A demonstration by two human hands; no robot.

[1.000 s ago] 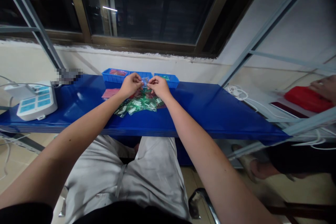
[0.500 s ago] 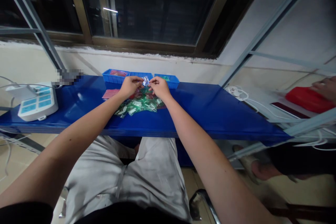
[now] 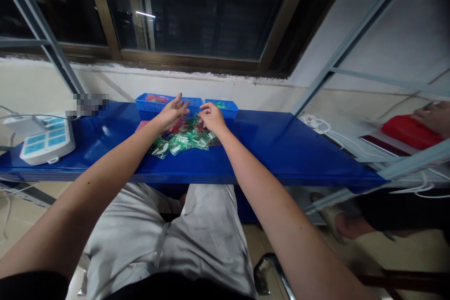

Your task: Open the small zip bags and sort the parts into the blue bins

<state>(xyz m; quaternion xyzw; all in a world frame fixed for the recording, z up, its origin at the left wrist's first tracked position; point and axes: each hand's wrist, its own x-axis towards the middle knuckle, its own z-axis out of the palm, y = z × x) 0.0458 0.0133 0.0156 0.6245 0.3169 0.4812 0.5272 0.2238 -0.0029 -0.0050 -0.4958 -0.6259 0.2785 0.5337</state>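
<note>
My left hand (image 3: 173,114) is over the back of a pile of small plastic packets, its fingers spread and nothing visible in them. To its right, my right hand (image 3: 212,118) hovers above the pile's back edge, fingers loosely curved with thumb and forefinger apart; I see nothing held. The green and clear packets (image 3: 183,140) lie heaped on the blue table (image 3: 267,150), some with white pieces inside. Reddish packets (image 3: 142,125) show at the pile's left, partly behind my left forearm. Just beyond my hands is the middle blue bin (image 3: 195,101), its inside partly hidden.
A left blue bin (image 3: 149,103) holds red packets, and a right blue bin (image 3: 230,108) holds green ones. A white power strip (image 3: 49,138) sits at the table's left end. Metal uprights flank the table. At far right, another person's hand (image 3: 434,115) rests on a red item (image 3: 408,132).
Both hands held a small clear packet between them half a second ago. My left hand has opened and spread its fingers, and the packet is no longer seen between them.
</note>
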